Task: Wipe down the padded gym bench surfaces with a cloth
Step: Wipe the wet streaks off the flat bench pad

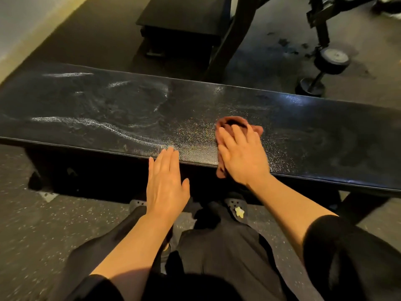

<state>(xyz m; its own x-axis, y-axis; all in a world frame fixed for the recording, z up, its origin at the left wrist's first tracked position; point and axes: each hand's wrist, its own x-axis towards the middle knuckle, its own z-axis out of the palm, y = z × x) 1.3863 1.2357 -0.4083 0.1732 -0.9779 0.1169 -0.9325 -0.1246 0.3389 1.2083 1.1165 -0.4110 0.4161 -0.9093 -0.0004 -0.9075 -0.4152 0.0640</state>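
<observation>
A long black padded bench [108,109] runs across the view from left to right, its top marked with pale wet streaks. A reddish-brown cloth [227,124] lies on the pad near its front edge, right of the middle. My right hand [240,155] presses flat on the cloth with straight fingers; part of the cloth hangs over the front edge below the palm. My left hand [167,183] is flat with straight fingers, its fingertips touching the bench's front edge just left of the cloth.
Beyond the bench stand a second black padded seat [184,16] and a dark machine frame [236,33]. A dumbbell [323,68] lies on the floor at the back right. A pale wall [21,25] borders the left. My dark-clad legs and shoes are below.
</observation>
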